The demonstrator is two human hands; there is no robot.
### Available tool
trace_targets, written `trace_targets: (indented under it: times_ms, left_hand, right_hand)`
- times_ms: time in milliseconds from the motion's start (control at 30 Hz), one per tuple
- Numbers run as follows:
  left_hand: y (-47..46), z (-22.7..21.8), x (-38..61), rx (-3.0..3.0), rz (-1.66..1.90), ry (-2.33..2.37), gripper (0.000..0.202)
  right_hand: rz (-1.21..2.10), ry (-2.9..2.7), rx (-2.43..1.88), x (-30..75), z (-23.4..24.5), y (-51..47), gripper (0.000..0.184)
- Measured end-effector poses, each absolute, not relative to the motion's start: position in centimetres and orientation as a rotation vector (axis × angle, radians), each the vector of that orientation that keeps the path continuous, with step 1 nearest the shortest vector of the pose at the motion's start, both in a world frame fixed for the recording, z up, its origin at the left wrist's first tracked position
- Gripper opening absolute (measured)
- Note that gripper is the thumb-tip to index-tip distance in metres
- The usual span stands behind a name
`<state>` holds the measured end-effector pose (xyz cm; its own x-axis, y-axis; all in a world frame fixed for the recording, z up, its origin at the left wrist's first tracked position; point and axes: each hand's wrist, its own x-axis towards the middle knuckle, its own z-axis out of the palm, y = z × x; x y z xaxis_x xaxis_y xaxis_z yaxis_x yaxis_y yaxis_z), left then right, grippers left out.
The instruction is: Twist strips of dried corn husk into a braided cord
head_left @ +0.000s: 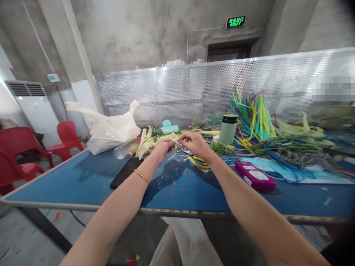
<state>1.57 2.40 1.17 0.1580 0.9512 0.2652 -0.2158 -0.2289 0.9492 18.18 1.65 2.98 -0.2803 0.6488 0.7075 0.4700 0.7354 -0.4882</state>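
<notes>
My left hand (165, 145) and my right hand (195, 143) meet over the middle of the blue table, fingertips pinched together. Between them runs a thin pale strip (175, 140), which looks like plant fibre; its exact kind is too small to make out. Both hands are closed on it. Pale husk-like leaves (149, 143) lie just behind my left hand. Under my right hand rests a coil of yellow cord (197, 162), partly covered by the wrist. A clump of green cord (221, 148) is to the right of that wrist.
A white plastic bag (111, 129), a clear bottle (123, 149) and a black tablet-like slab (126, 173) are on the left. Rightward stand a green tumbler (228, 131), a magenta box (255, 176), colourful strips (256, 118) and tangled cords (299, 157). A perforated metal panel (166, 96) rises behind.
</notes>
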Motion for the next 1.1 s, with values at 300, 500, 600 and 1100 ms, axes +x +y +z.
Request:
trace_targets:
  times_ms: [300,500,600,1100]
  left_hand:
    - [1.9,1.6,1.6,1.307,1.289,0.773,0.008]
    - [2.2,1.4,1.6,1.311,1.29,0.775,0.008]
    - [2.2,1.4,1.5,1.313,1.283,0.767,0.009]
    - [2.7,0.9,1.6,1.324,1.347,0.776,0.018]
  right_hand:
    - [0.064,-1.949,-0.833,18.6,2.2,2.8,0.01]
    - [0.048,-1.954,-0.829,18.4,2.2,2.3,0.009]
    - [0.046,-1.963,-0.843,18.5,2.3,2.3,0.009]
    - [-0.021,-2.037,-0.81,18.5,1.9,2.5,0.009]
